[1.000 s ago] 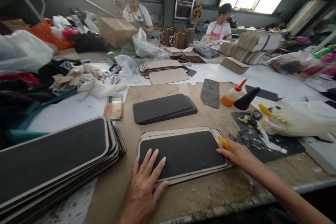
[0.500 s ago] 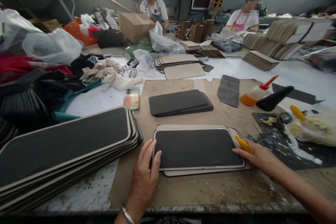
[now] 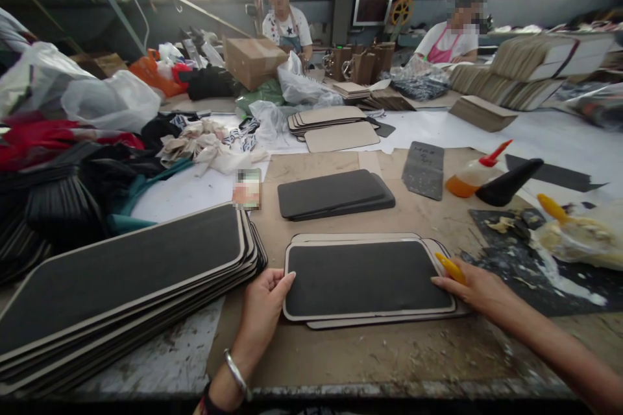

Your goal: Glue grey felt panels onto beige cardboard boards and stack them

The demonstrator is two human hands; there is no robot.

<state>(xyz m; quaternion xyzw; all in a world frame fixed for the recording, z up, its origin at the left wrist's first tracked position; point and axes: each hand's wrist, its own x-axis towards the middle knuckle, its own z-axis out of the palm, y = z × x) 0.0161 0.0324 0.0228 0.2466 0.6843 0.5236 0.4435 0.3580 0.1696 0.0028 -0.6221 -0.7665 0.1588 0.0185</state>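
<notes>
In front of me lies a black rounded panel with a pale border (image 3: 363, 279), on top of another pale panel (image 3: 384, 321) that sticks out below and to the right. My left hand (image 3: 263, 301) pinches the left edge of the top panel, thumb on its face. My right hand (image 3: 479, 285) has a yellow tool handle (image 3: 451, 268) tucked in its grip, while its thumb rests at the panel's right edge; the tool's working end is hidden. A tall stack of similar bordered panels (image 3: 131, 266) leans at the left. Two plain black panels (image 3: 331, 194) lie just behind.
To the right are a red-tipped bottle of orange liquid (image 3: 464, 181), a black horn-shaped object (image 3: 509, 183) and a glue-smeared dark sheet (image 3: 516, 259) beside a bag (image 3: 584, 240) with a yellow handle. Cloth and plastic bags (image 3: 109, 100) heap at left. Two people sit across the table.
My left hand has gone from fingers spread along the panel's left edge to a pinch on that edge. The right hand has hardly moved. The view has shifted slightly.
</notes>
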